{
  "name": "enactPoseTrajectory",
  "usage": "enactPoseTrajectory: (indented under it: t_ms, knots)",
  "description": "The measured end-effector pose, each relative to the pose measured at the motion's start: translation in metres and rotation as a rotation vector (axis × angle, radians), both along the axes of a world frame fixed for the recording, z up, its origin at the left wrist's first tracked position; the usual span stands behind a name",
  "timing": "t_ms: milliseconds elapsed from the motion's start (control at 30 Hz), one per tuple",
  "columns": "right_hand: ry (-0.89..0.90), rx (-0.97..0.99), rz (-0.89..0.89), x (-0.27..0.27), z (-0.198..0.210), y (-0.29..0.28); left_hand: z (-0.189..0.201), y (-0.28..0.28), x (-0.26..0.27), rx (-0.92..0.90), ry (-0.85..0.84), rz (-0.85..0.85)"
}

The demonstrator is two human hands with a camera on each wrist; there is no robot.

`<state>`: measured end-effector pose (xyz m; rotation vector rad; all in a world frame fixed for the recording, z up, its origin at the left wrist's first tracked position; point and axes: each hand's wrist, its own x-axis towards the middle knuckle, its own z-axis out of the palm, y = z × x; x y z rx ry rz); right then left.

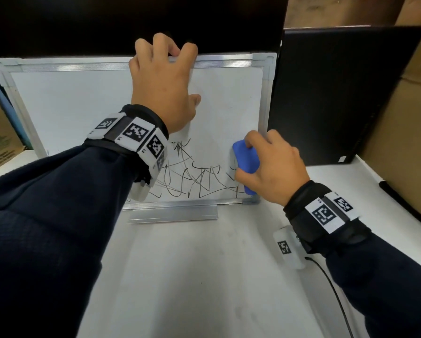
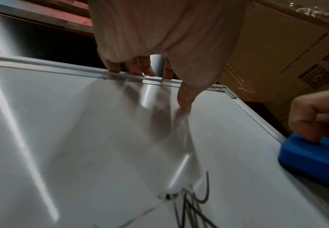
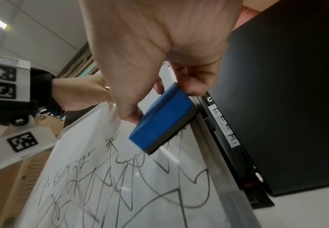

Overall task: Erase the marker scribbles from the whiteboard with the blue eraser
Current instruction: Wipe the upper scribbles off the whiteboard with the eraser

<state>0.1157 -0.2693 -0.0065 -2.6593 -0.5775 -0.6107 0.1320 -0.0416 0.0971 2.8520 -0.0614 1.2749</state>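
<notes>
While the left hand (image 1: pixel 164 81) hooks its fingers over the top rim of the whiteboard (image 1: pixel 70 103), thumb on its face, the right hand (image 1: pixel 272 167) grips the eraser (image 1: pixel 246 159) against the board's right edge, beside the scribbles (image 1: pixel 194 176) low on the board. Propped upright on the counter (image 1: pixel 180 276), the board could tip or slide under hard pressure if the left hand loosens. Light strokes may only smear the ink.

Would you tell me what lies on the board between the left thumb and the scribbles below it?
Only bare whiteboard: the left wrist view shows a wiped, shiny stretch from the left hand down to the scribbles.
</notes>
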Motion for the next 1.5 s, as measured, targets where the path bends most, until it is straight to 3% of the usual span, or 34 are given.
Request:
enactPoseTrajectory:
  t_ms: [67,200,367,500,667,800,967,1133,1267,1433,1500]
  knots:
    - [-0.01,0.057,-0.046,0.0,-0.001,0.002,0.0,0.0,0.0,0.002,0.0,0.004]
    - [0.142,-0.017,-0.006,-0.007,-0.022,0.01,0.001,-0.001,-0.001,-0.002,0.003,0.0]
    - [0.061,0.091,-0.025,-0.002,-0.012,0.006,0.001,0.001,-0.001,-0.002,0.008,0.004]
    - [0.127,0.043,0.009,-0.006,-0.023,0.005,0.002,-0.001,-0.001,0.004,0.011,0.002]
    - [0.033,0.133,-0.004,-0.001,-0.013,0.001,0.001,0.0,-0.001,0.008,0.008,0.013]
    - [0.163,0.019,0.015,-0.006,-0.027,0.005,0.002,-0.002,-0.001,0.009,0.013,0.01]
    - [0.069,0.067,0.002,-0.001,-0.018,0.003,0.001,-0.001,-0.002,0.002,0.005,0.01]
    - [0.161,0.002,0.034,-0.004,-0.021,0.006,0.001,-0.002,-0.001,0.003,0.007,0.009]
    - [0.073,0.088,0.017,0.0,-0.012,0.005,0.001,0.0,-0.001,-0.001,0.003,0.009]
    - [0.219,-0.034,0.034,-0.004,-0.023,0.008,0.002,-0.001,-0.001,0.002,0.012,0.006]
    - [0.164,0.0,0.03,-0.003,-0.019,0.008,0.002,0.0,-0.001,0.0,0.014,0.002]
